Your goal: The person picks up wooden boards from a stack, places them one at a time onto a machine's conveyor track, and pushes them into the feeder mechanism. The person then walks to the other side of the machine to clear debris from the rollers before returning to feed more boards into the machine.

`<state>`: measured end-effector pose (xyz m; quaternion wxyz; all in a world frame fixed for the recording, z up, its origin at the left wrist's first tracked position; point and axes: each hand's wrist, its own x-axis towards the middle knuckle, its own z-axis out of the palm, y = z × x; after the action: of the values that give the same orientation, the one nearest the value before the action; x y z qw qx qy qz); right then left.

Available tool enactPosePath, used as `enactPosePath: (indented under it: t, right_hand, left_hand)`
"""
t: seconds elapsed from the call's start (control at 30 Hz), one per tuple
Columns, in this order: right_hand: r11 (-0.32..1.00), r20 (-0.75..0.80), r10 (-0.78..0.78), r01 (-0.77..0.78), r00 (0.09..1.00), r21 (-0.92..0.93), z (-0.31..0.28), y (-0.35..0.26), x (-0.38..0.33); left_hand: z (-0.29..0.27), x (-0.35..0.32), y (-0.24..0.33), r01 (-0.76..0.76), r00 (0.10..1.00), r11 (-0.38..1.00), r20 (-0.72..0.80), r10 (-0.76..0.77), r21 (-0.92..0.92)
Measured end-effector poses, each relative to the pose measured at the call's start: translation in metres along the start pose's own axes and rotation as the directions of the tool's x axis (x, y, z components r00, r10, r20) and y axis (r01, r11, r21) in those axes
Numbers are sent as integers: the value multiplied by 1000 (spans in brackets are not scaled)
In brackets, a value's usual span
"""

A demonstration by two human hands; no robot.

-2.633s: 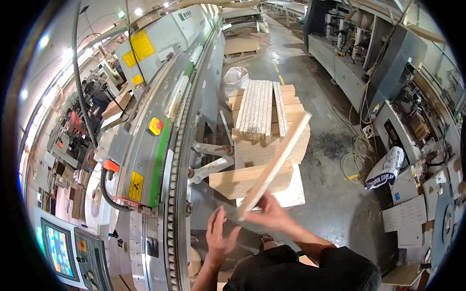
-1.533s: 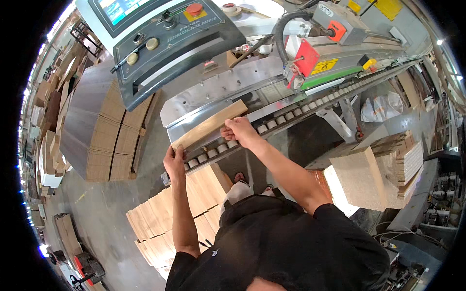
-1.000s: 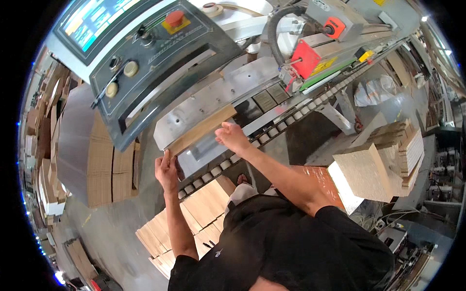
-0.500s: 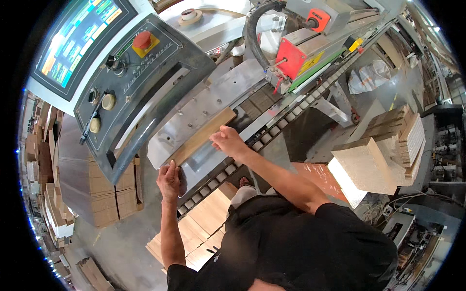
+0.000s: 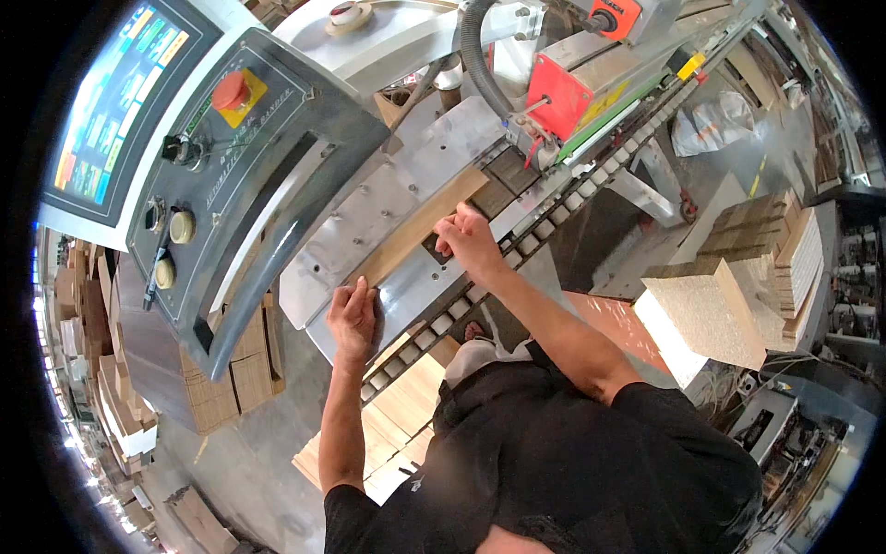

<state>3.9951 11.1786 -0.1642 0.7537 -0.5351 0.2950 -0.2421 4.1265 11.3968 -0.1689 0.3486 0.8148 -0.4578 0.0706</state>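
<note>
A narrow wooden board lies flat along the metal infeed table of a machine. My left hand is closed at the board's near left end, its fingertips curled against that end. Farther along, my right hand is curled into a loose fist beside the board's near edge, and nothing shows inside it. Whether its knuckles press on the board I cannot tell. The board's far end lies by the dark feed section, short of the red machine guard.
A control panel with a red stop button overhangs the left. A roller track runs along the table's near side. Stacked boards lie below it. More stacked panels stand at right, and cartons at left.
The board has slid away and to the right along the table, toward the red guard. Both hands have moved with it. The view has shifted slightly.
</note>
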Motion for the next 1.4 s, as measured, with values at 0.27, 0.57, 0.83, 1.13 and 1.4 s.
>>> enactPosePath:
  t: [0.27,0.57,0.83,1.13,1.4]
  right_hand:
    - [989,-98,-24,37,995,142,-34,-18,21]
    - [974,-102,-123,140,987,179,-46,-27,10]
    - [947,-220,-64,-11,973,-322,-79,-33,-141]
    - [960,-250,168,-216,954,-179,-187,28,-305]
    - [940,21,-170,168,985,-297,-305,12,-406]
  left_hand:
    - [44,32,32,17,998,1000,62,-18,21]
    - [112,80,74,-38,999,999,25,38,-3]
    - [150,133,125,-151,989,989,6,151,-4]
    - [89,54,195,-129,990,976,-85,116,-175]
    - [111,-45,426,-216,952,926,145,270,-309]
